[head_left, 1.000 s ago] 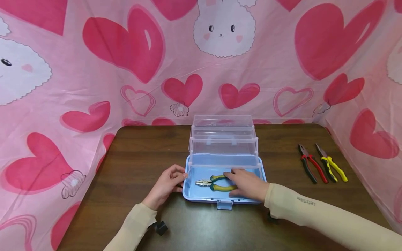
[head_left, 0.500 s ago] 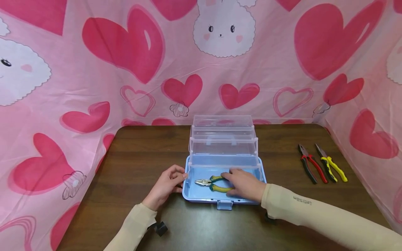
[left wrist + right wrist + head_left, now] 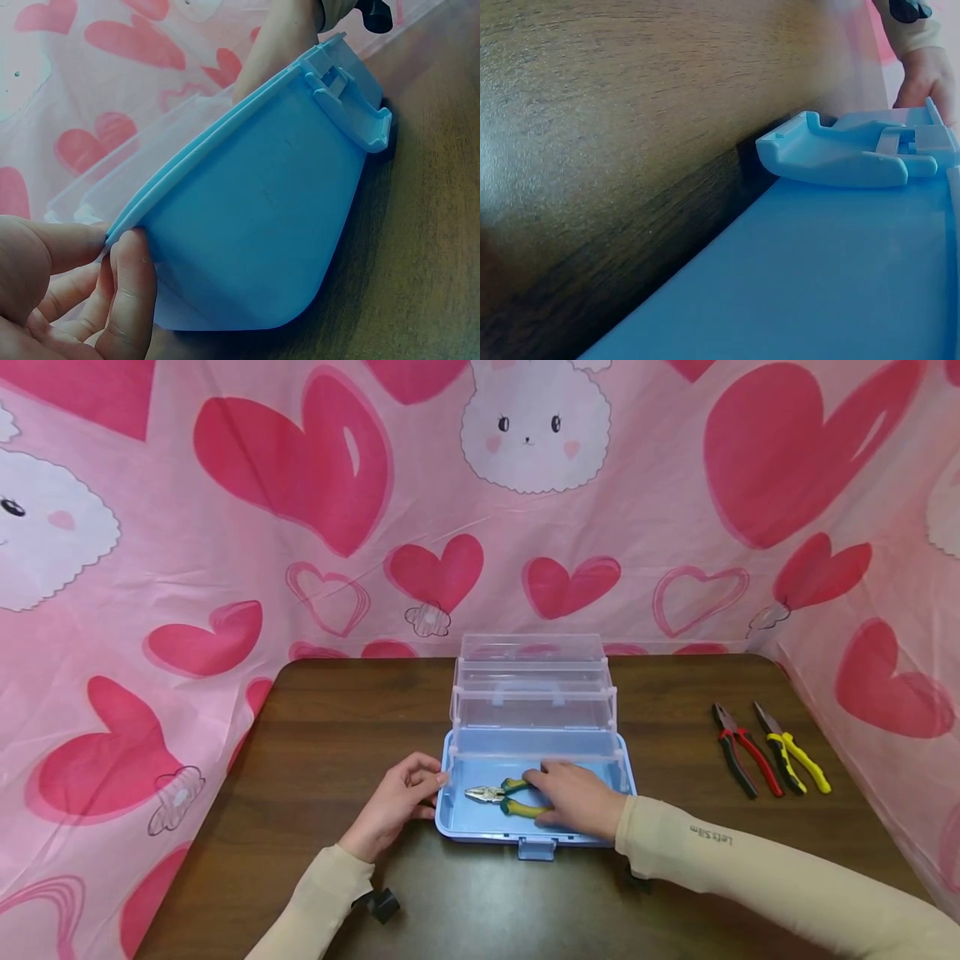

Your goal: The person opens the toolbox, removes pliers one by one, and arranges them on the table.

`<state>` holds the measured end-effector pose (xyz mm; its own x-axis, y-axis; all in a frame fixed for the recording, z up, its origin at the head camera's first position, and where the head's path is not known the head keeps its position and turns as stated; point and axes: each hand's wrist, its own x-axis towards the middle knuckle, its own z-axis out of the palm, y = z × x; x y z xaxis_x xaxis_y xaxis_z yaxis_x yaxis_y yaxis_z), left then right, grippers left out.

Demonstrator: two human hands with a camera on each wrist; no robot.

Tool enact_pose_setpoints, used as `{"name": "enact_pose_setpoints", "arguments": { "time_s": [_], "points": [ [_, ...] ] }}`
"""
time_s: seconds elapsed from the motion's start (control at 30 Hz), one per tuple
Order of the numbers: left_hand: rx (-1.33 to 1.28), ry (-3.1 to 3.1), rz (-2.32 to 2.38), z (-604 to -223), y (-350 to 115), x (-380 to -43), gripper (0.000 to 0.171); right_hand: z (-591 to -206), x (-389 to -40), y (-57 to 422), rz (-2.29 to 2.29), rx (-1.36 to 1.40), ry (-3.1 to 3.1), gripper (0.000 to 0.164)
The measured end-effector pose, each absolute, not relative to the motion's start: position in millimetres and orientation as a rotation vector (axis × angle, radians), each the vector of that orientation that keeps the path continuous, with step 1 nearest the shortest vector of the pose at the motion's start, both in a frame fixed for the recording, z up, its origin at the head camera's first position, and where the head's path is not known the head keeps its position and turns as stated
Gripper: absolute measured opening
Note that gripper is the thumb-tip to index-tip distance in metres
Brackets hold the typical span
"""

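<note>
A light-blue toolbox (image 3: 480,837) stands on the table, its clear tiered trays unfolded toward the back. At its left end, my left hand (image 3: 397,795) pinches the rim between thumb and fingers, plain in the left wrist view at the blue side wall (image 3: 247,202). Combination pliers (image 3: 517,808) with green and yellow handles lie in the box, metal nose to the left. Over the handle ends, my right hand (image 3: 581,797) reaches in from the right, fingers at the upper handle and thumb at the lower one. Its palm hides the handle tips.
To the right of the box lie red-and-black pliers (image 3: 742,752) and yellow-and-black long-nose pliers (image 3: 791,752). A latch (image 3: 536,849) hangs open at the box's front. Pink heart-patterned cloth (image 3: 345,610) surrounds the wooden table (image 3: 360,710).
My right hand has slid slightly left along the pliers' handles, covering more of them. The pliers have barely shifted. My left hand stays at the box rim.
</note>
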<state>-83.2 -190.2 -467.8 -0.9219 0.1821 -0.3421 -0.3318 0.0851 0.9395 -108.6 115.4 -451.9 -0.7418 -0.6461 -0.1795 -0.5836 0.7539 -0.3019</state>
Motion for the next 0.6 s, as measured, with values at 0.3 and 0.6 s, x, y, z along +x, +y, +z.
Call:
{"name": "enact_pose_setpoints", "arguments": {
  "time_s": [0.3,0.6],
  "points": [
    [-0.156,2.012,1.885,-465.6,-190.2,-82.9,0.034,-451.2,-108.9,114.1,-0.340,-0.949,2.678,0.061],
    [-0.154,2.013,1.883,-466.9,-189.5,-82.1,0.034,-451.8,-108.7,116.1,-0.348,-0.983,2.684,0.058]
  ]
}}
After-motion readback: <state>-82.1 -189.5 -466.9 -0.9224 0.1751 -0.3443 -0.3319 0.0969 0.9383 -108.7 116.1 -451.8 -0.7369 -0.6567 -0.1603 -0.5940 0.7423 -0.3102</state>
